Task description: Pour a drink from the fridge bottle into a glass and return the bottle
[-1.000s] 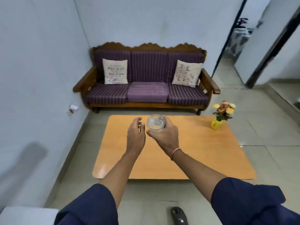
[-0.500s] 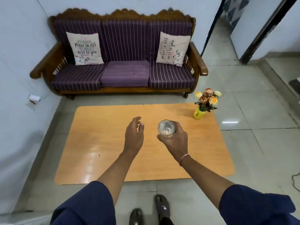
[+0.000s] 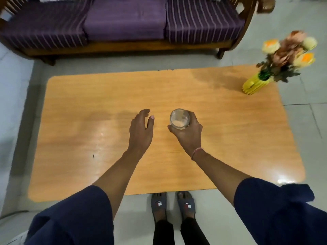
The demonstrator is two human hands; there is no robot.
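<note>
The right hand (image 3: 187, 133) is wrapped around a clear glass (image 3: 179, 119), fingers curled about its far side and thumb on the near side. The glass is upright and seen from above; a pale, cloudy liquid lies in its lower part. Whether its base touches the surface below or is held just clear of it cannot be told from this angle. A thin pinkish band (image 3: 196, 152) circles the right wrist.

Beside the glass on the person's left, apart from it, is the left hand (image 3: 141, 129). It is empty, fingers loosely spread and slightly curved, palm turned toward the glass, over the tabletop.

Both hands are above the middle of a low wooden table (image 3: 88, 138) with rounded corners and a glossy, reflective top. At the table's far right corner, well apart from the glass, stands a yellow ribbed vase (image 3: 254, 84) holding orange, cream and brownish flowers (image 3: 290, 50).

Beyond the table's far edge is a wooden-framed sofa (image 3: 123, 23) with purple striped cushions. On the near side, dark blue sleeves (image 3: 74, 218) cover both upper arms, and two feet in grey slippers (image 3: 174, 204) stand on the tiled floor (image 3: 309, 129) at the table's near edge. No bottle is in view.
</note>
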